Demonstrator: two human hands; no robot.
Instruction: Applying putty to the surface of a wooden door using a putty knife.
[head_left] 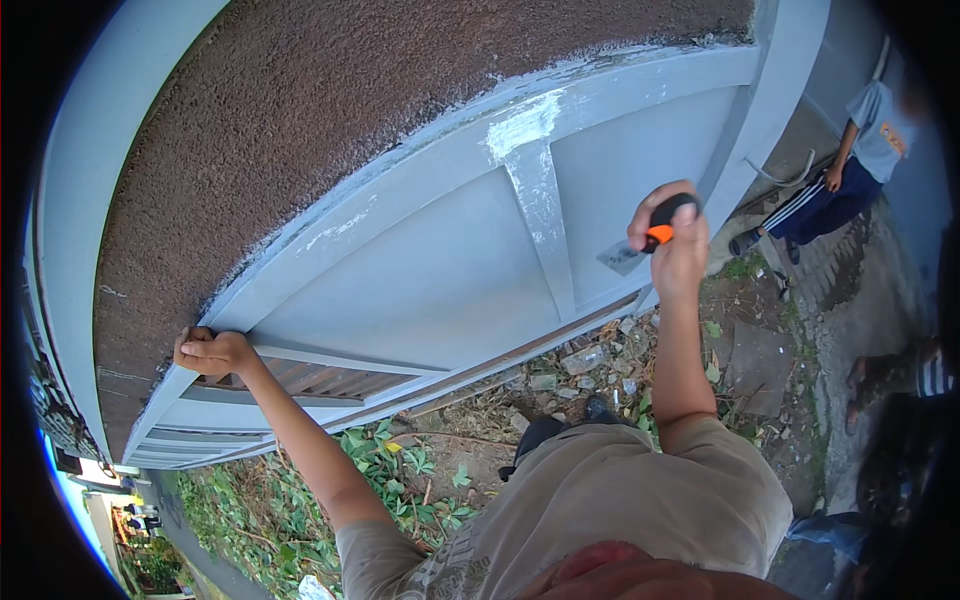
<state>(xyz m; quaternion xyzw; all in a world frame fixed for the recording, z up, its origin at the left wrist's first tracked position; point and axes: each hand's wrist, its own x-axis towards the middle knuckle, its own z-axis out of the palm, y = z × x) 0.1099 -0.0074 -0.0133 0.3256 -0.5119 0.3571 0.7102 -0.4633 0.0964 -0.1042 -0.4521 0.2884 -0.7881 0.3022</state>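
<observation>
My right hand [682,250] is wrapped round the black and orange handle of a putty knife [622,259]. Its thin blade points left, close to a grey-painted panel [420,265]; whether it touches is unclear. Slight blur lies over the knife. Further left, the fingers of my left hand [212,352] are curled over the edge of the grey frame [290,262]. A white scraped patch [525,127] marks the frame where an upright bar [538,195] meets the top rail. Smaller chipped spots run along that rail and down the bar.
Rough brown wall [300,110] rises above the frame. Rubble [585,360] and leafy plants [390,480] cover the ground below. At the right, a person in a light shirt [878,130] stands by the wall, and another person's foot [852,415] shows nearer.
</observation>
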